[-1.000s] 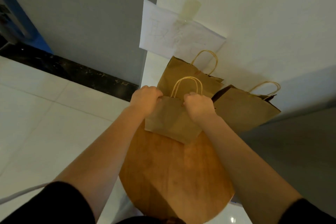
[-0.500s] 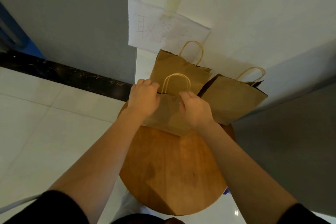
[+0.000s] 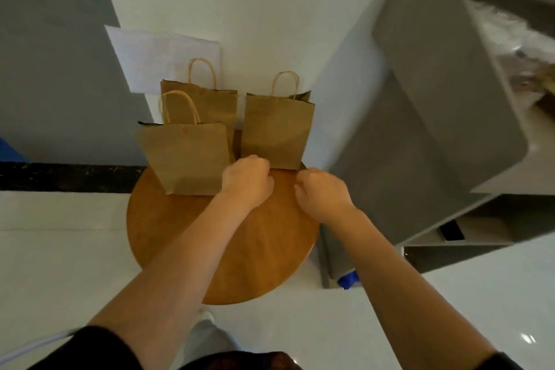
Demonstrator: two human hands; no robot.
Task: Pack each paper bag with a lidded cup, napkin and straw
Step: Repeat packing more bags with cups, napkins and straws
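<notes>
Three brown paper bags [image 3: 186,156] with twisted paper handles are seen standing upright on the round wooden table [image 3: 168,237] just beyond the left hand [image 3: 247,182] and right hand [image 3: 322,195], both loosely curled, nothing held.

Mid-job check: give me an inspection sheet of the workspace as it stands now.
Surface: round wooden table, set against a white wall.
Job's things: three paper bags upright at the table's far side: front-left bag, back bag behind it, right bag. Contents hidden; no cups, napkins or straws seen.
Clutter: nothing seen on the table.
Hands: left hand and right hand loosely curled over the table, holding nothing.
Cables: a pale cord at lower left.
Surroundings: paper sheet on the wall; grey cabinet at right; pale tiled floor.
</notes>
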